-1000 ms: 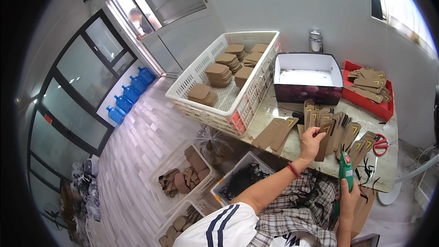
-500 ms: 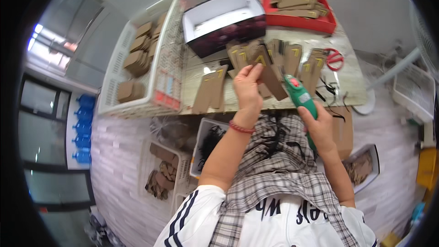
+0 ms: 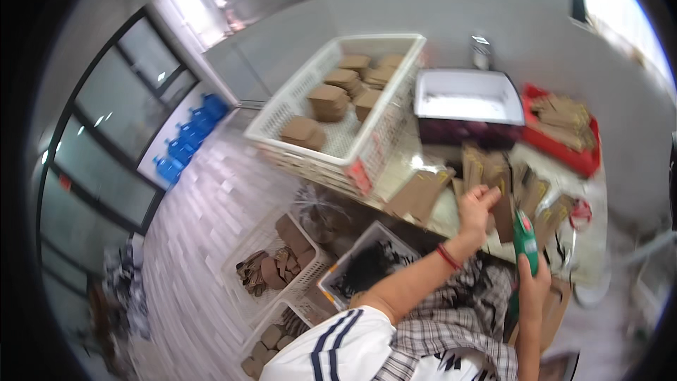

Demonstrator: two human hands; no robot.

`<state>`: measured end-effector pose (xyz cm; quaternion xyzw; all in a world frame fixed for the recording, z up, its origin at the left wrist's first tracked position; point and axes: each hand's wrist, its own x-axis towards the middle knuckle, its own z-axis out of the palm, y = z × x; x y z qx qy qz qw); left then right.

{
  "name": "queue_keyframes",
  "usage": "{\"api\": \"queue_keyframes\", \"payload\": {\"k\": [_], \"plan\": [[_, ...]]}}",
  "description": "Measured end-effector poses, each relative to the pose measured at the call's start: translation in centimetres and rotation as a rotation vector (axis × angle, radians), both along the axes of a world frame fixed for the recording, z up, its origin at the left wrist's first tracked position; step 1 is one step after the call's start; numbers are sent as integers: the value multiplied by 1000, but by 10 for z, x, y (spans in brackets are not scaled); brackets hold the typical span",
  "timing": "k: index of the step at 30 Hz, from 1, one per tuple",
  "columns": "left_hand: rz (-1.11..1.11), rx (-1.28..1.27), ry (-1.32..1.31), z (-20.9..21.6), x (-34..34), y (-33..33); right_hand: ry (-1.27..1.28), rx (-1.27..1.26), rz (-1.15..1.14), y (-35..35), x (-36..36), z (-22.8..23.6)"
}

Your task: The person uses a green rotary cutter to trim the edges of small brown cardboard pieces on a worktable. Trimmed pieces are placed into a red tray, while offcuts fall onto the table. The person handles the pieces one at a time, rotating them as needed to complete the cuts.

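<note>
My left hand (image 3: 476,213) pinches the upper end of a flat brown piece (image 3: 503,220) with a yellow mark, over the table's front edge. In my right hand (image 3: 533,279) is a green hand-held tool (image 3: 524,238) with a red button and a narrow dark tip. That tip is just right of the brown piece; whether they touch I cannot tell. Behind my left hand stand upright bundles of similar yellow-marked brown pieces (image 3: 485,168). More brown pieces (image 3: 421,196) lie flat left of the hand. Motion blurs the picture a little.
Left on the table stands a white plastic crate (image 3: 271,147) of stacked brown pieces. Behind are an open dark box (image 3: 465,130) and a red tray (image 3: 596,159). Red-handled scissors (image 3: 581,214) lie at right. Below the table is a bin (image 3: 340,295) of black scraps.
The view has swung left, so the table and both hands appear farther right and lower. My left hand keeps the brown piece and my right hand keeps the green tool beside it.
</note>
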<state>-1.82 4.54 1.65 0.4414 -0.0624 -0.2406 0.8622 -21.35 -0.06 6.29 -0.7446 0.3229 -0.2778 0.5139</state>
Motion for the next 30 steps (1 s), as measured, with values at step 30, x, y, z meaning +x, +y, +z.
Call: {"api": "queue_keyframes", "payload": {"k": [30], "plan": [[-80,-67,121,21,-17,11,-10,121,30,6,-6,2]]}}
